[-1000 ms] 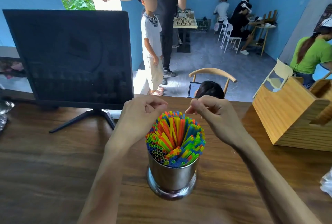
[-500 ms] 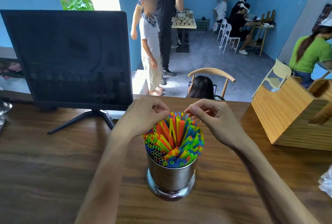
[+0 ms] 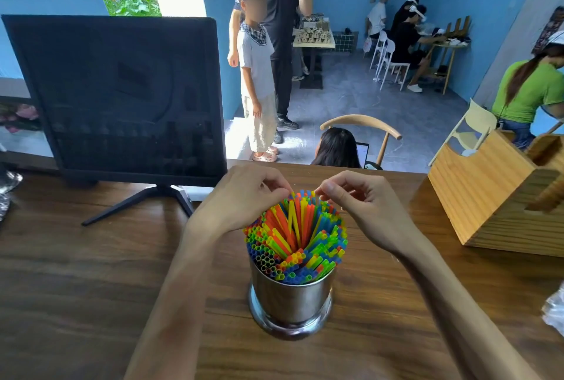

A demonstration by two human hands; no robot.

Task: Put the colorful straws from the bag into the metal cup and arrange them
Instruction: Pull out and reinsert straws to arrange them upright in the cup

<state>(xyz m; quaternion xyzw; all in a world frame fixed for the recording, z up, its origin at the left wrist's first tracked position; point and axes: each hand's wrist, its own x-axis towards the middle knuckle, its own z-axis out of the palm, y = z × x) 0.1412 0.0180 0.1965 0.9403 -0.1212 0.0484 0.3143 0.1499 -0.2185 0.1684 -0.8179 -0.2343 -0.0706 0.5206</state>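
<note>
Currently one metal cup [image 3: 291,300] stands upright on the wooden worktop [image 3: 76,288], packed with too many thin plastic straws [image 3: 294,233] to count: orange, yellow, green, blue. Two hands work at the far tips. Left hand [image 3: 244,196] has fingers curled, fingertips pinching straw tips at the bundle's far left. Right hand [image 3: 363,208] is curled too, thumb and forefinger pinching tips at the far right. One dark monitor [image 3: 116,96] stands left, one wooden box [image 3: 500,196] right.

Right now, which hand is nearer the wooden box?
Right. The right hand is at the far side of the straws, toward the wooden box; the left hand sits across the cup.
</note>
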